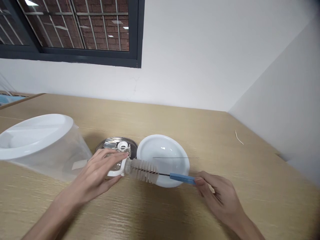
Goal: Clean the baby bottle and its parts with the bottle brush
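My left hand [96,171] is wrapped round a small clear bottle with white parts [123,166], tilted on its side with its mouth to the right. Between thumb and fingers, my right hand [217,193] grips the blue handle of a bottle brush [145,170]. The brush's pale bristles are at the bottle's mouth, with most of their length outside; whether the tip is inside is hard to make out. Behind the brush stands a white bowl [160,145], with a thin wire [193,157] lying across it. My left hand partly hides a metal plate [135,146] holding small clear and white parts.
A large translucent bin with a white lid [63,125] stands at the left, close to my left forearm. A short pale strip [238,137] lies on the wooden table [155,111] at the right. The white wall [185,66] and a barred window [82,26] are behind.
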`<action>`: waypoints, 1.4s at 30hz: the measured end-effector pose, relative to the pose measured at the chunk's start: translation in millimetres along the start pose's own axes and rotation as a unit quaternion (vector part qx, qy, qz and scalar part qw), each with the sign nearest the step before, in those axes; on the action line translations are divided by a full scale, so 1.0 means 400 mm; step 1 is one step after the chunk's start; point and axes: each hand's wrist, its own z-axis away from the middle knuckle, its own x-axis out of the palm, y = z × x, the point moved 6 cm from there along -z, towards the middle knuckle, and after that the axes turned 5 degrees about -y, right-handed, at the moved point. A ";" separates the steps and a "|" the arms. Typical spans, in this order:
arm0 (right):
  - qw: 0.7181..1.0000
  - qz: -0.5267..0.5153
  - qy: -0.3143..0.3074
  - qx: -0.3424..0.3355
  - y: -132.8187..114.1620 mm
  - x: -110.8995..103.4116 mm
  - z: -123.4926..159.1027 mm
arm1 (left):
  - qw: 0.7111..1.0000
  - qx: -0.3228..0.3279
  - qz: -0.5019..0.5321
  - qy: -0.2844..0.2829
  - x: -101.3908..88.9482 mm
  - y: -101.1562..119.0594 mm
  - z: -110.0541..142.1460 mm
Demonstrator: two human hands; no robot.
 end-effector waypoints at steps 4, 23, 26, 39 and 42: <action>0.998 -0.022 0.061 0.019 0.010 -0.002 0.010 | 1.000 -0.015 -0.003 0.010 -0.006 -0.012 -0.004; 0.998 -0.036 0.024 0.051 0.015 -0.020 -0.005 | 1.000 0.005 0.015 0.013 -0.006 -0.001 -0.004; 0.995 -0.058 0.028 0.070 0.025 -0.020 0.002 | 1.000 0.008 0.017 0.015 -0.006 0.003 -0.004; 0.988 -0.079 0.097 0.087 0.096 -0.013 0.054 | 1.000 0.006 -0.007 0.019 -0.005 -0.006 -0.004; 0.986 -0.099 0.082 0.103 0.110 -0.006 0.064 | 1.000 0.015 -0.014 0.020 -0.001 -0.001 -0.002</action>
